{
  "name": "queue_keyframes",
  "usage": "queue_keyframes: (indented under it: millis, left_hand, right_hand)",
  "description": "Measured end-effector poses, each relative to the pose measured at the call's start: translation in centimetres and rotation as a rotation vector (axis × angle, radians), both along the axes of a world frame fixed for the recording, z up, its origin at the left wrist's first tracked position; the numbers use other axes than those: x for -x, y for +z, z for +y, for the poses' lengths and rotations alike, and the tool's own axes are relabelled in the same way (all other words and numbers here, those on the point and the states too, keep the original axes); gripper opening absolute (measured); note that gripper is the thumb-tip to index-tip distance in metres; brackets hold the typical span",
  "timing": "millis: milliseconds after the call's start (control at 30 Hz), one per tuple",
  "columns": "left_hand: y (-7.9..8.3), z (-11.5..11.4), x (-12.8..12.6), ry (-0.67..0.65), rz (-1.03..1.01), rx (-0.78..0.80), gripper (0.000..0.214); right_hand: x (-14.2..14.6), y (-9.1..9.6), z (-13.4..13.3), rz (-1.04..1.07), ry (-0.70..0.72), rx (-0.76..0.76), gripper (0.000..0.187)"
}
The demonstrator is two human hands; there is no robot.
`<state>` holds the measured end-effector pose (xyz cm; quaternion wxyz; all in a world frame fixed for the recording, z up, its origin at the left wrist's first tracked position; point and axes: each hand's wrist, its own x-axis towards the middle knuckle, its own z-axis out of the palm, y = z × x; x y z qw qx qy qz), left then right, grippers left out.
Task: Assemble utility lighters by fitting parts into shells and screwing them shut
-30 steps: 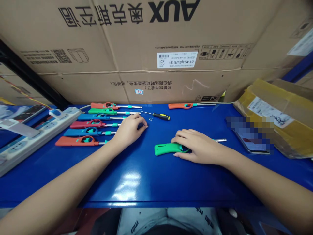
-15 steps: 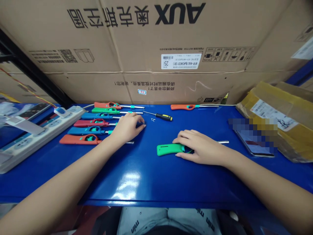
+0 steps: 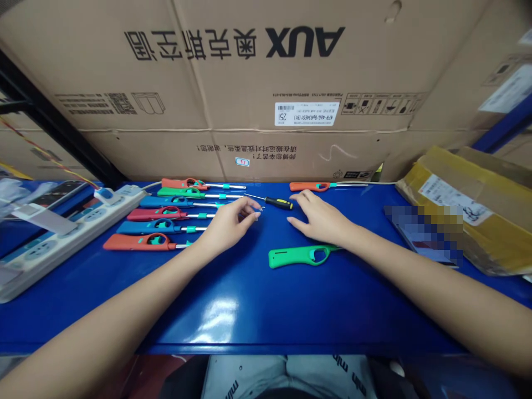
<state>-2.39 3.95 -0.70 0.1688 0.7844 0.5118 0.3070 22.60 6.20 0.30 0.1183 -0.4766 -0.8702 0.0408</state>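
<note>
On the blue table (image 3: 249, 310) my left hand (image 3: 228, 223) has thumb and forefinger pinched together, on something tiny I cannot make out, just in front of the thin shaft of a black-and-yellow screwdriver (image 3: 277, 203). My right hand (image 3: 321, 217) is open with fingers stretched flat, fingertips beside the screwdriver's handle. A green long-nosed lighter (image 3: 305, 256) lies free in front of the right hand. Its metal tube is hidden under my right forearm.
Several red, green and blue lighters (image 3: 164, 213) lie in a row at the left, and an orange one (image 3: 313, 186) at the back. A white power strip (image 3: 62, 233) sits far left. A phone (image 3: 424, 235) and a taped parcel (image 3: 469, 205) lie right. Cardboard boxes (image 3: 266, 83) wall the back.
My right hand has let go of the green lighter and moved up and back to the screwdriver's handle. My left hand shifted slightly right, its fingers now pinched.
</note>
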Motion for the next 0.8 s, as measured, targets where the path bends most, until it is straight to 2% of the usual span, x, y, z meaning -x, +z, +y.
queue_keyframes:
  millis: [67, 167, 267, 433, 633, 800]
  left_hand:
    - [-0.1, -0.4, -0.4, -0.029, -0.025, -0.006, 0.026]
    - [0.0, -0.9, -0.6, -0.039, -0.034, -0.045, 0.028]
    - [0.2, -1.3, -0.8, -0.038, -0.043, -0.083, 0.029]
    - [0.6, -2.2, -1.3, -0.027, -0.137, -0.095, 0.032]
    - [1.0, -2.9, -2.4, 0.015, -0.505, 0.222, 0.026]
    - [0.8, -3.4, -3.0, 0.050, -0.871, 0.534, 0.023]
  right_hand:
    - [0.9, 0.0, 1.6, -0.050, -0.005, 0.014, 0.049]
    - [2.1, -0.5, 2.6, -0.109, -0.053, -0.006, 0.039]
    - [2.8, -1.1, 2.0, -0.165, -0.096, -0.057, 0.031]
    - [2.6, -1.5, -0.2, -0.212, -0.153, -0.097, 0.031]
    - [0.3, -1.3, -2.6, -0.119, -0.183, -0.065, 0.025]
    - [-2.6, -0.7, -3.2, 0.133, -0.243, -0.058, 0.021]
